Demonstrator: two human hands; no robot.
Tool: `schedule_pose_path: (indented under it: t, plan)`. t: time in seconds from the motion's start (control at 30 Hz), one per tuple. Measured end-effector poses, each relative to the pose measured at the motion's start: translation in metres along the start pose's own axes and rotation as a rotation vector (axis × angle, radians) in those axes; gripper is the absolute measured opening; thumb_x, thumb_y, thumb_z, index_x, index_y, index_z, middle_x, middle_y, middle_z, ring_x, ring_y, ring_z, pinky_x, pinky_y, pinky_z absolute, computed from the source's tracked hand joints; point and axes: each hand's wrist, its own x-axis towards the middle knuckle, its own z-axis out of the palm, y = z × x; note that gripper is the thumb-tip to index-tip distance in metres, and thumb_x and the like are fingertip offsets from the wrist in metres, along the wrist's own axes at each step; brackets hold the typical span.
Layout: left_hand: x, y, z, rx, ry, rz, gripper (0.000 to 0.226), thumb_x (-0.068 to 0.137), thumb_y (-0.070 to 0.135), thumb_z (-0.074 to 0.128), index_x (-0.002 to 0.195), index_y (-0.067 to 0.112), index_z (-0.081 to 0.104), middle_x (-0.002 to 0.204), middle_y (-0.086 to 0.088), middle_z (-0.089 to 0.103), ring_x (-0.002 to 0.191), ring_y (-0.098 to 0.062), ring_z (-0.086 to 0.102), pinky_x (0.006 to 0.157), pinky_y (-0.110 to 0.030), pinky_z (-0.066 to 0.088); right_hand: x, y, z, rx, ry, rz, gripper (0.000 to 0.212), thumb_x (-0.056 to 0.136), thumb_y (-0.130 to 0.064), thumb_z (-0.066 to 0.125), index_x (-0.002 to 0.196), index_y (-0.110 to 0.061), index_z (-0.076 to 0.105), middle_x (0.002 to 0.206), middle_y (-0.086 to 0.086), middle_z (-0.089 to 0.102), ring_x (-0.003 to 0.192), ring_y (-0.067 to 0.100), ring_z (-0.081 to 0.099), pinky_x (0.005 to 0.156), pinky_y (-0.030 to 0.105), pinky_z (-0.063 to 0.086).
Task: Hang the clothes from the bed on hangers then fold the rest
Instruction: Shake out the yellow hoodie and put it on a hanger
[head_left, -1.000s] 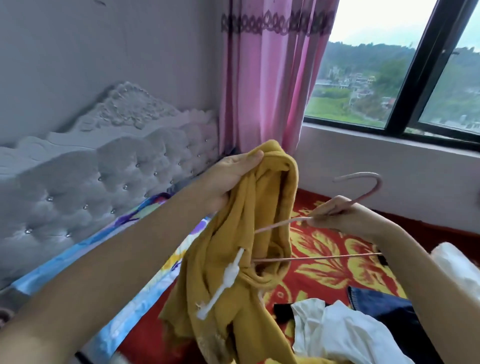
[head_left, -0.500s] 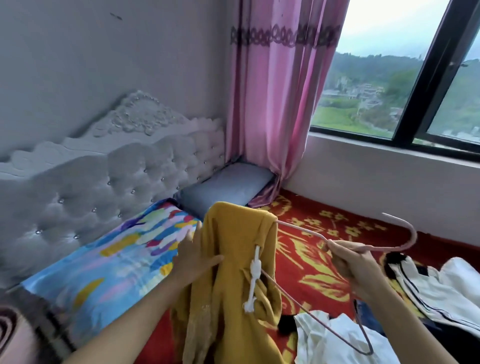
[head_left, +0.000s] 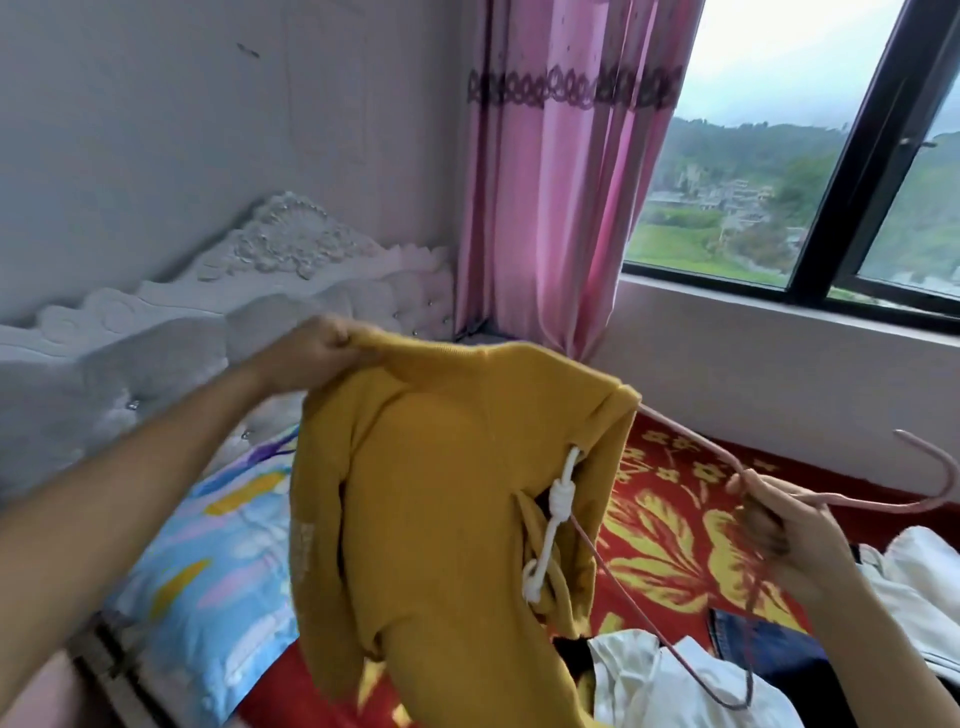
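Okay, left hand (head_left: 322, 353) was clenched on a pinch of the yellow top (head_left: 441, 493) at its upper edge, lifting that corner up and away to the left. Right hand (head_left: 784, 530) was closed round the pink wire hanger (head_left: 691, 441) at the neck, just below the hook, which stuck out to the right.

The top hung in the air between the two hands, above the bed and not resting on it. One end of the hanger was inside the fabric on the right side. The far corner of the wire was outside, low, near the white garment (head_left: 649, 680). A knotted white cord (head_left: 558, 499) dangled at the opening, right where the wire went in.

Step in hand, I'd judge: seating the top on the hanger, about half done. To do it well:
- keep the left pinch taut so the opening stays wide
- slide the wire further in, then work the free corner under the other shoulder
- watch the cord, it looked likely to snag the wire
- keep the hook clear of the knit

Below lay a red floral bedspread (head_left: 675, 535) with the white garment and jeans (head_left: 753, 639) waiting on it. A blue patterned pillow (head_left: 218, 561) sat left, a tufted headboard (head_left: 156, 353) behind it, and a pink curtain (head_left: 561, 182) beside the window (head_left: 779, 182).
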Motion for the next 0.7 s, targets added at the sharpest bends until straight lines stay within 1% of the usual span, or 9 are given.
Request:
schedule_pose_path:
  t: [0.07,0.13,0.23,0.3,0.4,0.53,0.63,0.67,0.7]
  plan:
    - [0.021,0.029,-0.023,0.026,0.053,0.036,0.034,0.088,0.013,0.061,0.062,0.033,0.064,0.055,0.017,0.062,0.053,0.007,0.053,0.054,-0.008,0.044,0.001,-0.009,0.001,0.056,-0.015,-0.033,0.048,0.094,-0.011,0.035,0.061,-0.009,0.070,0.048,0.001,0.006,0.044,0.017,-0.007,0.044,0.018,-0.004]
    - [0.035,0.057,-0.037,-0.089,0.088,0.094,0.039,0.087,0.013,0.061,0.053,0.031,0.068,0.054,0.016,0.062,0.050,0.005,0.055,0.050,-0.009,0.044,0.003,-0.016,0.000,0.093,-0.038,-0.071,0.046,0.092,-0.014,0.035,0.063,-0.009,0.070,0.047,0.001,0.006,0.043,0.017,-0.004,0.040,0.018,0.000]
    - [0.048,0.094,-0.044,-0.161,0.124,0.177,0.024,0.085,0.023,0.062,0.063,0.033,0.068,0.058,0.023,0.064,0.056,0.008,0.059,0.050,-0.004,0.042,0.003,-0.016,0.004,0.075,-0.091,-0.055,0.038,0.084,-0.018,0.039,0.064,-0.008,0.070,0.047,0.003,0.007,0.041,0.012,0.004,0.039,0.016,0.008]
    - [0.054,0.110,-0.040,-0.077,0.051,0.209,0.012,0.084,0.025,0.065,0.075,0.032,0.067,0.066,0.026,0.067,0.065,0.010,0.061,0.054,-0.003,0.043,0.003,-0.011,0.008,0.000,-0.170,0.025,0.035,0.082,-0.015,0.041,0.061,-0.007,0.068,0.045,0.002,0.008,0.039,0.009,0.006,0.041,0.014,0.009]
    - [0.057,0.115,-0.033,0.024,-0.048,0.224,0.014,0.084,0.018,0.065,0.078,0.031,0.069,0.076,0.021,0.070,0.071,0.007,0.062,0.062,-0.005,0.046,0.003,-0.004,0.007,-0.083,-0.245,0.097,0.035,0.085,-0.008,0.041,0.059,-0.003,0.065,0.040,-0.004,0.021,0.034,0.001,0.017,0.039,0.010,0.013]
    - [0.049,0.107,-0.039,-0.035,0.013,0.216,0.015,0.087,0.018,0.061,0.078,0.029,0.066,0.068,0.026,0.066,0.068,0.010,0.061,0.056,-0.003,0.044,0.001,0.006,-0.003,0.056,-0.215,0.107,0.036,0.085,-0.008,0.041,0.061,0.000,0.067,0.047,-0.002,0.008,0.041,0.004,0.006,0.042,0.011,0.009]
    - [0.044,0.106,-0.045,-0.145,0.048,0.230,0.009,0.084,0.023,0.061,0.080,0.026,0.067,0.068,0.025,0.067,0.068,0.010,0.062,0.055,-0.004,0.044,-0.003,0.020,0.007,0.318,-0.331,0.161,0.025,0.079,-0.011,0.053,0.069,0.008,0.065,0.047,-0.006,0.005,0.045,0.004,-0.003,0.044,0.013,0.006]
    - [0.043,0.110,-0.044,-0.151,0.037,0.233,0.006,0.082,0.027,0.061,0.080,0.027,0.067,0.070,0.025,0.068,0.069,0.009,0.062,0.056,-0.004,0.045,-0.002,0.019,0.013,0.272,-0.341,0.183,0.024,0.078,-0.013,0.054,0.067,0.005,0.066,0.044,-0.005,0.009,0.041,0.004,0.000,0.041,0.011,0.010]
    - [0.043,0.112,-0.042,-0.136,0.011,0.231,0.006,0.079,0.030,0.062,0.081,0.028,0.068,0.072,0.024,0.069,0.071,0.009,0.062,0.058,-0.004,0.045,-0.001,0.016,0.019,0.115,-0.327,0.168,0.025,0.077,-0.016,0.054,0.063,0.000,0.066,0.041,-0.004,0.015,0.037,0.004,0.005,0.038,0.010,0.014]
